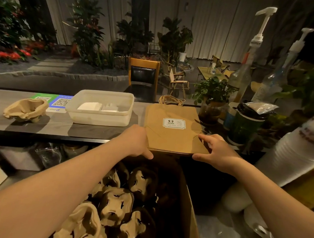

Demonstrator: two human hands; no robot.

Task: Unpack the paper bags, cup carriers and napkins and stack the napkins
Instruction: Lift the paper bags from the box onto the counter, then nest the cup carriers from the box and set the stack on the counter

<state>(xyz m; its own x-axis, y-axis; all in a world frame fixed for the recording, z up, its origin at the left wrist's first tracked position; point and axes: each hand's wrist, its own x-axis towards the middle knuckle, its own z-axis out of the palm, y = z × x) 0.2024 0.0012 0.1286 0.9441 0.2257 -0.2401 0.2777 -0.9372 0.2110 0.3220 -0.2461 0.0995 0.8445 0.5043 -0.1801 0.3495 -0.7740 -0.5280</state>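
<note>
A flat stack of brown paper bags (174, 128) is lying on the grey counter (43, 127), its near edge overhanging the counter's front edge. The left hand (136, 141) is gripping the stack's near left corner, thumb curled below it, while the right hand (214, 151) is pinching the near right corner, forefinger lying along the top. Twine handles (170, 100) are bunching at the stack's far edge. Just left of the bags a plastic tub (100, 107) is holding white napkins (98, 106), and further left a moulded cup carrier (26, 110) is sitting near the counter's middle, with bare counter between them. Right of the bags a lidded green cup (247, 123) is crowding close. Below, an open cardboard box (190, 202) is holding more carriers (115, 205).
</note>
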